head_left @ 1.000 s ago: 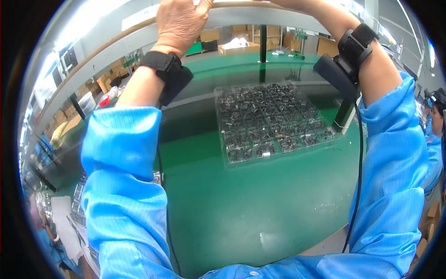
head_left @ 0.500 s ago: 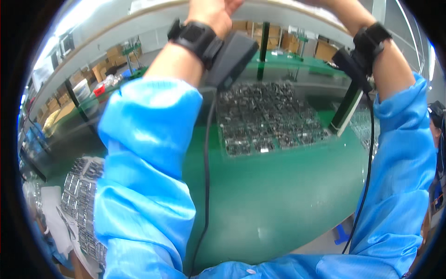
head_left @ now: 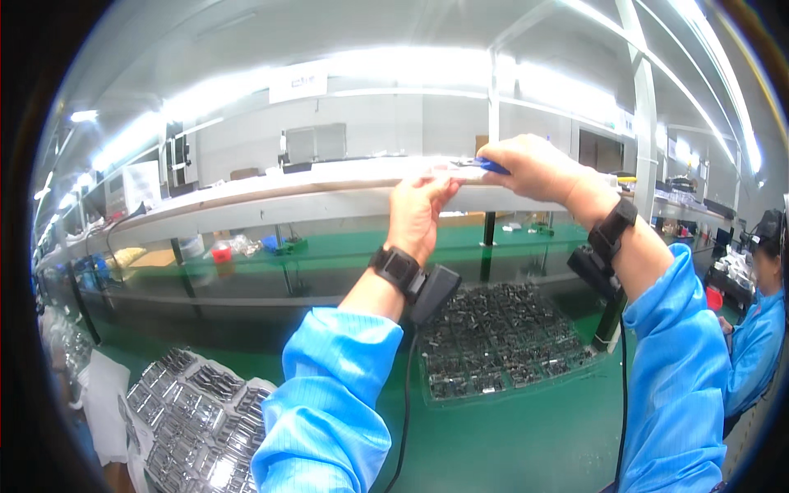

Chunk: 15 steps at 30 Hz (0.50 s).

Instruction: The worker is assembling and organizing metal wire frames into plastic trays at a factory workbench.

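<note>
My right hand (head_left: 530, 168) is closed round a blue-handled tool (head_left: 495, 166) at the height of the upper shelf. A thin metal tip points left from the handle; its exact kind is too small to tell. Close to that tip, my left hand (head_left: 417, 215) is raised with thumb and fingers pinched together. What sits in the pinch is too small to make out. Below the hands, a clear compartment tray (head_left: 423, 382) full of small dark metal parts lies on the green bench (head_left: 493, 440).
The long white shelf (head_left: 329, 191) spans the bench on dark posts. At lower left lie trays of shiny metal parts (head_left: 197, 415) beside white sheeting (head_left: 105, 394). A red container (head_left: 221, 253) stands farther back. At right sits a co-worker in blue (head_left: 758, 329).
The view has tilted up, so the shelf top and both hands now show fully. The blue-handled tool has come into sight in my right hand, and the hands are closer together.
</note>
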Available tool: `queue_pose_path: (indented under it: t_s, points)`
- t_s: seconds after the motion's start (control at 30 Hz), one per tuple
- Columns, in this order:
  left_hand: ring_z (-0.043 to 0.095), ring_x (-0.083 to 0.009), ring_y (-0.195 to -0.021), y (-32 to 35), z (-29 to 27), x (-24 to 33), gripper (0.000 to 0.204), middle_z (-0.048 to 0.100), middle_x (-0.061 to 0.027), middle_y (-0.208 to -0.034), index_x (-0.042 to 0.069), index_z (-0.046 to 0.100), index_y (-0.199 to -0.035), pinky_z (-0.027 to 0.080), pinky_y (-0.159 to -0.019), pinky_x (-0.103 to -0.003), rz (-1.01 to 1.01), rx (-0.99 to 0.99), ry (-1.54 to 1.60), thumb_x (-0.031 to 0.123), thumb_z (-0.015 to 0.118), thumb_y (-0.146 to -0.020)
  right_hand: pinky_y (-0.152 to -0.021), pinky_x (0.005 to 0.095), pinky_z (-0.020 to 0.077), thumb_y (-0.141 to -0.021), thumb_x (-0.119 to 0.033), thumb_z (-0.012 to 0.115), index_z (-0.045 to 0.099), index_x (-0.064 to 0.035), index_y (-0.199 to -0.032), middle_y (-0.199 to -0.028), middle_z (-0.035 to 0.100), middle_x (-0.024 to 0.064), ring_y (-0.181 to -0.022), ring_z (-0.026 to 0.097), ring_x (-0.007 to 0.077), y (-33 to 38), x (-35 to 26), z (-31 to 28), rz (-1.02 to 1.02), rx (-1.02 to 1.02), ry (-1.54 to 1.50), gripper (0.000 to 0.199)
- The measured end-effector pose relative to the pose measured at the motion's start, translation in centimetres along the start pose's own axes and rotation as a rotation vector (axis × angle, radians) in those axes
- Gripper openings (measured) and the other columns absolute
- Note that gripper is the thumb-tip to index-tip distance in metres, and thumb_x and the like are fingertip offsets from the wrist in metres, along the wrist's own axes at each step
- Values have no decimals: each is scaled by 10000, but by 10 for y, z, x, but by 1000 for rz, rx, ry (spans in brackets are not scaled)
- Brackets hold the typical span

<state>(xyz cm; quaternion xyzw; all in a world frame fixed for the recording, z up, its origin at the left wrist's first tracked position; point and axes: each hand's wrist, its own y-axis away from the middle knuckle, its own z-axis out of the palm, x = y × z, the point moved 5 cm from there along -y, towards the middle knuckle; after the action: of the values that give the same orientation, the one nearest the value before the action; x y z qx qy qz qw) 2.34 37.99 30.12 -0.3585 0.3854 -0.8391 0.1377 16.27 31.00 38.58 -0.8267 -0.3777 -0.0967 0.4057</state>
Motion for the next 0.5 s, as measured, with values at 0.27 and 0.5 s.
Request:
queue_pose_path:
  t_s: [0.27,0.5]
  points:
    - [633,-209,-927,0,-3,2,177,621,-135,-999,-71,540,-1054,529,-855,-273,-46,-49,75,3,514,-896,-670,431,475,-799,-215,629,543,-24,-839,-778,613,155,-753,602,356,-16,-8,7,-3,11,93,213]
    - [639,-234,-937,6,2,8,148,611,-188,-1013,-94,531,-1015,537,-872,-267,-44,-50,102,0,502,-905,-636,424,478,-810,-192,610,548,-12,-782,-716,610,160,-700,607,358,-17,-13,5,-22,-51,135,192]
